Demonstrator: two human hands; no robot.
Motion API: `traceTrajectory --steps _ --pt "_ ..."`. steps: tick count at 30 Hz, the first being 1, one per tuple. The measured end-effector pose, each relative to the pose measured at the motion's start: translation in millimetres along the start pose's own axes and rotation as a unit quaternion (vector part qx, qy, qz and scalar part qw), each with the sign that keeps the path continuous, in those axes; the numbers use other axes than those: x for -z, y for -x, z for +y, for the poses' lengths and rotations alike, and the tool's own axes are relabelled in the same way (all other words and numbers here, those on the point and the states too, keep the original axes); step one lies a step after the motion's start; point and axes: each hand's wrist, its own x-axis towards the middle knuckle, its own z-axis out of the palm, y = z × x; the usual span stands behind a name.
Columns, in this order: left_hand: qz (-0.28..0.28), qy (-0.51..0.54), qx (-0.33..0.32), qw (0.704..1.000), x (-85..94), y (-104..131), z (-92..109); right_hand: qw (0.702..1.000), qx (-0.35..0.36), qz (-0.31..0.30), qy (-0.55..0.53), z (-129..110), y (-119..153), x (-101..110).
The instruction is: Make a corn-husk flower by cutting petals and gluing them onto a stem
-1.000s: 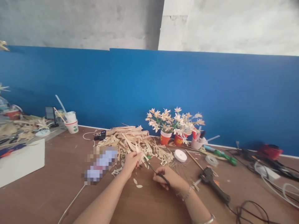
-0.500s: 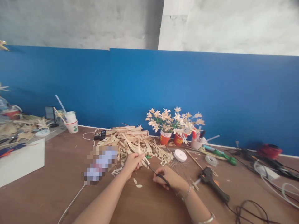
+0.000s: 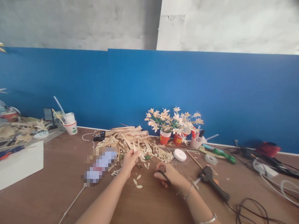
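My left hand (image 3: 130, 161) pinches a pale strip of dried husk (image 3: 134, 148) at the edge of the husk pile. In my right hand (image 3: 170, 175) are black-handled scissors (image 3: 164, 176), their blades pointing up and left, apart from the strip. Several small cut petals lie on the brown table between my hands, among them a leaf-shaped petal (image 3: 139, 186). Behind my hands spreads a heap of dried husk strips (image 3: 127, 133).
Husk flowers (image 3: 163, 116) stand in red paper cups (image 3: 164, 139) at the back. To the right are a white tape roll (image 3: 180, 155), a glue gun (image 3: 213, 183) and cables (image 3: 252, 208). A white cup (image 3: 70, 128) and a white box (image 3: 23, 163) sit left.
My left hand has moved left with the husk strip, away from the scissors. Another small petal now lies on the table. My right hand has shifted slightly right, its fingers loosened a little.
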Motion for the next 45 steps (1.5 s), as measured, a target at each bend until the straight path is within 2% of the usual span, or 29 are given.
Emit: traceTrajectory --steps 2,4,6,9,15,16,18,21,23,25,27,35,41,45 --pt "0.036 -0.012 -0.027 0.999 4.1 -4 -1 0.992 0.017 0.087 0.084 -3 -1 -1" --pt "0.068 -0.035 -0.050 0.996 9.3 -8 -2 0.963 0.031 0.177 0.202 -8 0 -3" --pt "0.094 -0.066 -0.066 0.991 14.8 -12 -5 0.927 0.023 0.230 0.295 -13 2 -5" --pt "0.124 -0.107 -0.075 0.984 21.2 -18 -10 0.900 -0.018 0.242 0.362 -19 6 -8" --pt "0.229 -0.209 -0.143 0.940 23.2 -16 -7 0.882 -0.028 0.248 0.400 -20 6 -12" --pt "0.225 -0.215 -0.157 0.937 22.6 -14 -5 0.886 -0.043 0.245 0.392 -19 5 -12" --pt "0.178 -0.240 -0.205 0.932 20.5 -9 -1 0.901 -0.066 0.231 0.361 -16 2 -12" --pt "0.058 -0.288 -0.287 0.912 15.3 -4 1 0.925 -0.069 0.219 0.303 -8 -3 -12" --pt "-0.010 -0.314 -0.317 0.895 10.9 -1 -1 0.932 -0.070 0.227 0.273 -3 -6 -11" --pt "-0.069 -0.349 -0.324 0.877 7.1 1 -4 0.940 -0.074 0.229 0.241 0 -8 -11" --pt "-0.105 -0.394 -0.307 0.860 4.5 2 -7 0.949 -0.071 0.222 0.212 0 -8 -11" --pt "-0.096 -0.522 -0.250 0.810 1.2 7 -9 0.939 -0.061 0.220 0.259 -5 -5 -18" --pt "-0.075 -0.534 -0.224 0.812 -0.4 8 -8 0.928 -0.048 0.220 0.297 -9 -1 -20" --pt "-0.084 -0.522 -0.218 0.820 0.2 7 -8 0.916 -0.039 0.239 0.319 -11 -2 -21"
